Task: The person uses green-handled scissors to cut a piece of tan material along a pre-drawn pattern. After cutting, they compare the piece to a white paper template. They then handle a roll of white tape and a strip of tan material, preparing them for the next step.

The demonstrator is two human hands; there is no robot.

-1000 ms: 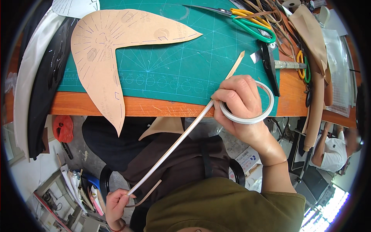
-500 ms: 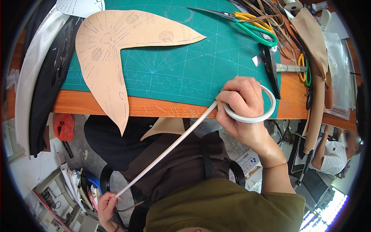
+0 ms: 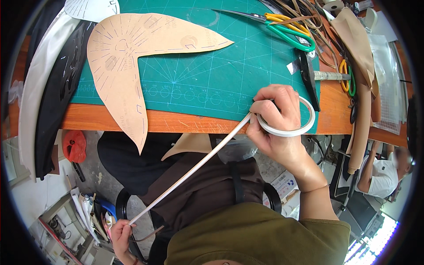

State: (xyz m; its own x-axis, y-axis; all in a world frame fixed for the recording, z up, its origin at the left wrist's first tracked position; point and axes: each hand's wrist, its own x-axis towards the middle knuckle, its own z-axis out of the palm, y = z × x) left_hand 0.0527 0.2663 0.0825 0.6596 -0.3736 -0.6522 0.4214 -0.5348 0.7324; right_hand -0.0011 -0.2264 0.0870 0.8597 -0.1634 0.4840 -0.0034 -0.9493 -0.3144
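A narrow brown strip with white tape along it [image 3: 190, 172] stretches taut in a slanting line between my two hands. At the lower left, my left hand [image 3: 120, 236] pinches its lower end; a short brown tail [image 3: 152, 234] hangs out past the fingers. My right hand [image 3: 279, 115] is closed at the table's front edge, thumb and fingers gripping the upper end. A roll of white tape [image 3: 310, 119] hangs around the fingers of that same hand. Farther left on the mat lies a curved tan leather-like piece [image 3: 117, 57] with short marked lines, its tip hanging over the edge.
The green cutting mat [image 3: 198, 73] covers the wooden table [image 3: 185, 125]. Scissors [image 3: 287, 33], a hammer [image 3: 307, 77] and loose leather strips [image 3: 304, 17] lie at the right. Rolled material [image 3: 361, 123] hangs off the edge. A person [image 3: 382, 174] is at the far right.
My right hand has risen very slightly with the tape roll. The strip remains stretched between both hands, and the view has shifted a little.
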